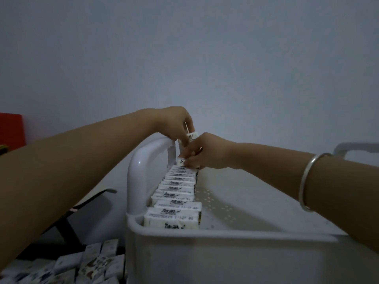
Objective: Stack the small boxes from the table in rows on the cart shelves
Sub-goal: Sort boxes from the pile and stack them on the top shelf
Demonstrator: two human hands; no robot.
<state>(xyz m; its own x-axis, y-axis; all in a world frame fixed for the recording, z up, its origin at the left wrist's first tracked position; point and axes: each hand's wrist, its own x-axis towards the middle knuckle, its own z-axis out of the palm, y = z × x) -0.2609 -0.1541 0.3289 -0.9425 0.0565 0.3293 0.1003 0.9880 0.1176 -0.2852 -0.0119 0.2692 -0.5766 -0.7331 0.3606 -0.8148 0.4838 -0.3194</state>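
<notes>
Grey wall, white cart shelf (pixel 235 232).
Your left hand (pixel 174 121) pinched a probably light, stiff box (pixel 192 135) by its sides; your right hand (pixel 207 154) pinched the far end of the row (pixel 178 188).

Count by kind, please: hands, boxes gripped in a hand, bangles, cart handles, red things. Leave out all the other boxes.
hands: 2, left hand and right hand
small box gripped by the left hand: 1
silver bangle: 1
cart handles: 2
red thing: 1
Total: 7

Head view looks forward, close over cart (pixel 225 232).
</notes>
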